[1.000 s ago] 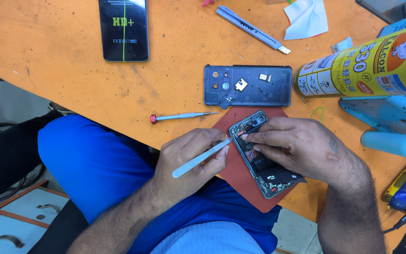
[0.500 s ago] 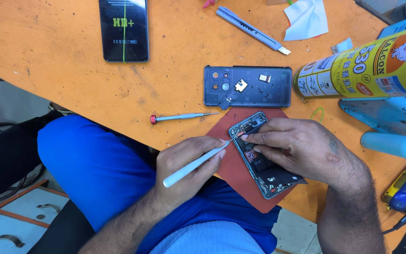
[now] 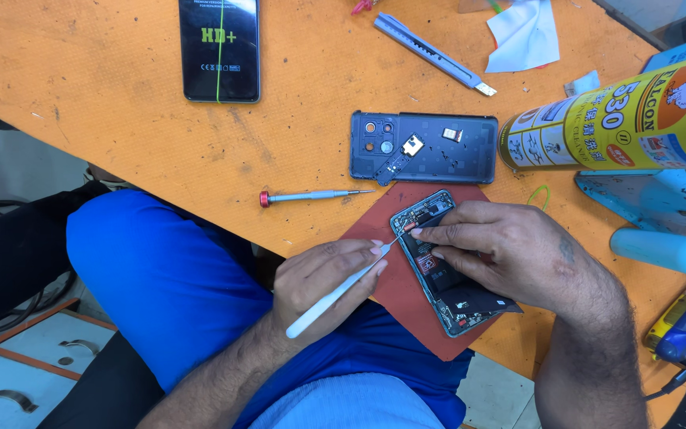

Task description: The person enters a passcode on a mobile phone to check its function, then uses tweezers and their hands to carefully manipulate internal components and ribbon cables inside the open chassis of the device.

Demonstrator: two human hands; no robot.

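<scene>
Left hand [image 3: 323, 282] fingers closed around a slim white-handled prying tool [image 3: 343, 287], tip touching the upper end of the opened dark smartphone [image 3: 446, 266]. Phone lies tilted on a red rubber mat [image 3: 395, 294] at the orange table's [image 3: 121, 135] near edge. Right hand [image 3: 510, 254] rests on it, fingertips [image 3: 422, 233] pinched by the tool's tip.

opened phone [image 3: 448, 278] | flat on red mat | white tweezers [image 3: 335, 292] tip inside
</scene>
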